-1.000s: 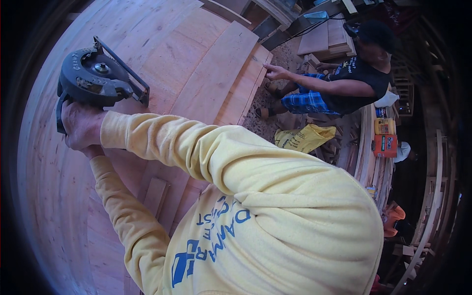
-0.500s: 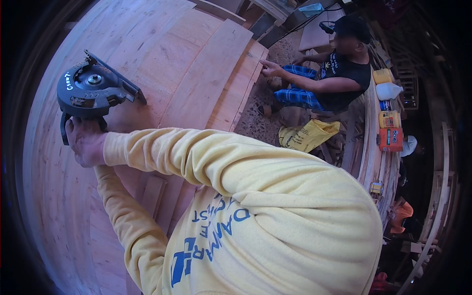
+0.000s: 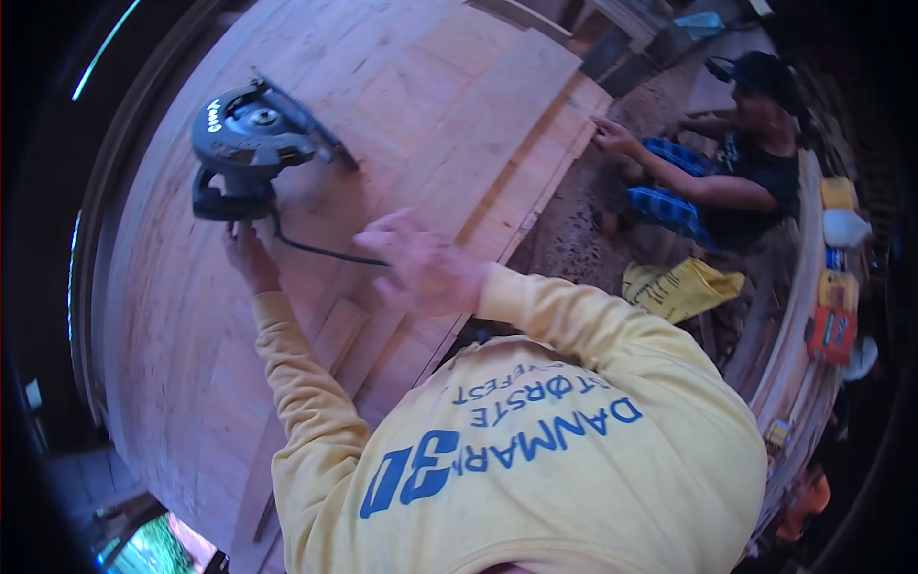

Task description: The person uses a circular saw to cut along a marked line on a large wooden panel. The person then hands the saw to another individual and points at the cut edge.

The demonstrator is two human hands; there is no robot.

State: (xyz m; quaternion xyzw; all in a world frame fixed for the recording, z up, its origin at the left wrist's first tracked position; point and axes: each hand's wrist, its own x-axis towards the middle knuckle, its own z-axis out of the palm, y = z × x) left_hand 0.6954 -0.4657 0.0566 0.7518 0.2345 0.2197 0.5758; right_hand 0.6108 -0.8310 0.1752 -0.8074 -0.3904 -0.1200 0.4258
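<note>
A dark circular saw (image 3: 253,134) rests on the broad surface of pale wooden planks (image 3: 421,77), its round guard facing up and its flat base plate tipped on edge. My left hand (image 3: 252,260) is at the saw's rear handle, fingers closed against its lower edge with the tips hidden. A black cord (image 3: 325,253) runs from the handle toward my right hand (image 3: 426,268). That hand is smeared by motion above the planks, apart from the saw. Whether it touches the cord does not show.
Beyond the planks' right edge a person (image 3: 746,158) in a dark top sits with one hand near the board corner. A yellow sack (image 3: 679,287) lies below them. Containers (image 3: 838,287) line a timber ledge at the right. Loose boards (image 3: 359,340) lie near my left sleeve.
My right hand has left the saw's handle and swung back to the right. My left hand, mostly hidden before, now shows at the handle. The view has shifted and turned.
</note>
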